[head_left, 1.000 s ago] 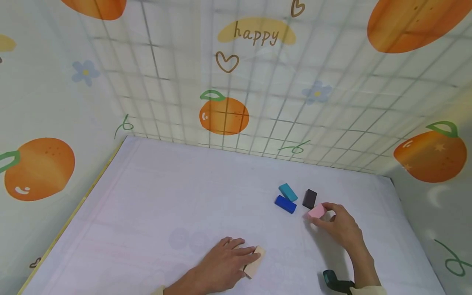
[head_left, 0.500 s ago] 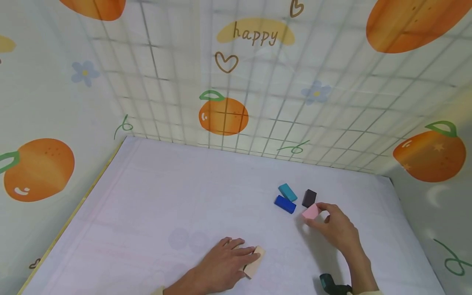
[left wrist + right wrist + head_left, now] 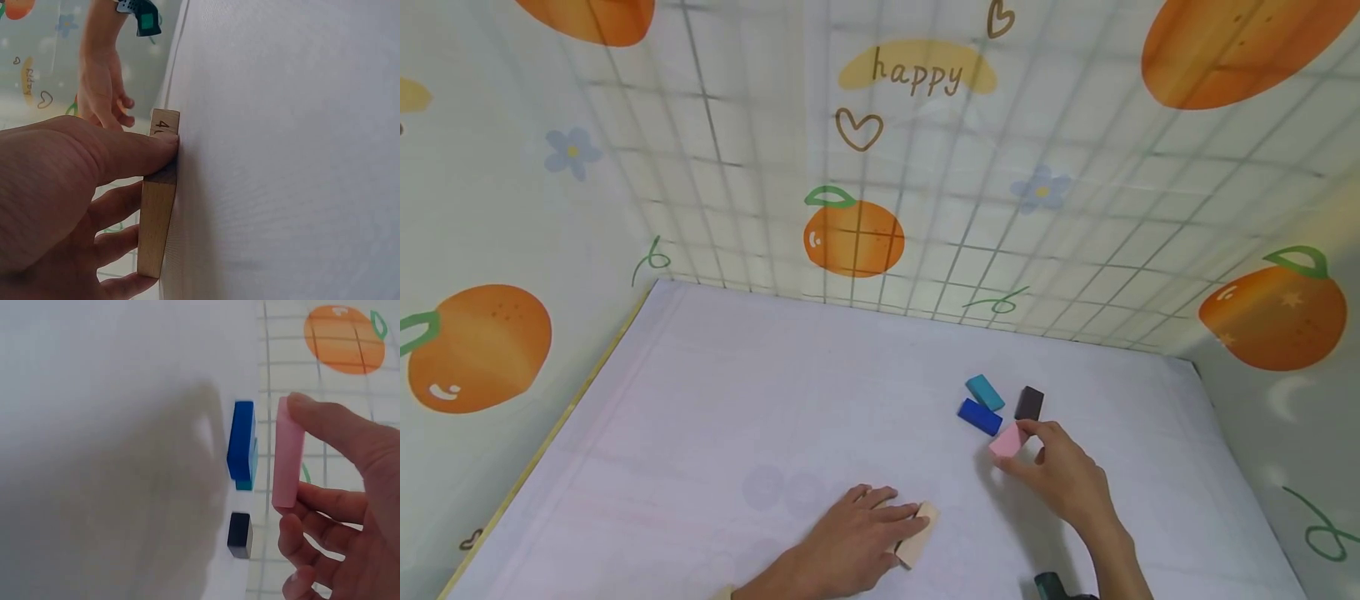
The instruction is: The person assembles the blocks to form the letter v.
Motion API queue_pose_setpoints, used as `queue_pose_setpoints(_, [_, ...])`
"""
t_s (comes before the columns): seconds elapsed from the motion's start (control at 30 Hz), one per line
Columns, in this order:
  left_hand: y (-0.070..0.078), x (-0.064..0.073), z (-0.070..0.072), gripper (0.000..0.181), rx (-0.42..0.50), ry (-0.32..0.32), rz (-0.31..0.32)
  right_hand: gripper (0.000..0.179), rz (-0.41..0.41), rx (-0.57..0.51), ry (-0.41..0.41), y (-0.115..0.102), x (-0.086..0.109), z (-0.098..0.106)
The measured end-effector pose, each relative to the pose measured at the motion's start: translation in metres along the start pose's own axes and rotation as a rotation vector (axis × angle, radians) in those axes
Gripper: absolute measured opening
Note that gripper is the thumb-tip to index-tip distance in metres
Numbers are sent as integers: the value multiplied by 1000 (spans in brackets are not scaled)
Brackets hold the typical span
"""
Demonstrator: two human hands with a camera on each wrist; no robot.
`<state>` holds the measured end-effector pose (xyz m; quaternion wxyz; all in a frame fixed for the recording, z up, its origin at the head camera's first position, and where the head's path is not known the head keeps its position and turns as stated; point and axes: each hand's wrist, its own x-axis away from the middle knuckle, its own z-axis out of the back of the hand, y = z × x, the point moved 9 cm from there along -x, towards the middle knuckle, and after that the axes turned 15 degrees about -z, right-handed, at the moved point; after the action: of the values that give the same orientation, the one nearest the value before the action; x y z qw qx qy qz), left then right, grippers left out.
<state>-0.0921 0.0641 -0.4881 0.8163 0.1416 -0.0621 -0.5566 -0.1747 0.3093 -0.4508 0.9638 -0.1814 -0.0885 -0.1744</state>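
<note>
My right hand (image 3: pixel 1063 475) pinches a pink block (image 3: pixel 1008 442) between thumb and fingers, above the table. In the right wrist view the pink block (image 3: pixel 289 456) stands on end in the grip, its long side facing the camera. My left hand (image 3: pixel 853 537) is low on the table at front centre, thumb and fingers on a pale wooden block (image 3: pixel 916 537). Dark marks like a number show on this wooden block (image 3: pixel 157 225) beside the thumb in the left wrist view; the fingers partly cover it, and I cannot tell whether a second piece lies under them.
Beyond the right hand lie a dark blue block (image 3: pixel 980 416), a teal block (image 3: pixel 985 392) touching or nearly touching it, and a black block (image 3: pixel 1029 403). The white table (image 3: pixel 737 400) meets a grid-patterned back wall (image 3: pixel 760 183) and side walls printed with oranges.
My right hand has carried the pink block left and slightly nearer, away from the black block. The left hand and wooden block have stayed in place.
</note>
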Motion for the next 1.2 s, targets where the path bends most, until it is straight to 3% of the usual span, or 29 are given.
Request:
queue_pose_setpoints(0.73, [-3,-2,-8,59,37,-87,60,71,99,42,-24,-35,24,-33])
queue_pose_setpoints(1.2, [1,-1,-2,57,-24,-45,29,74,68,59,-80,-41,28,-48])
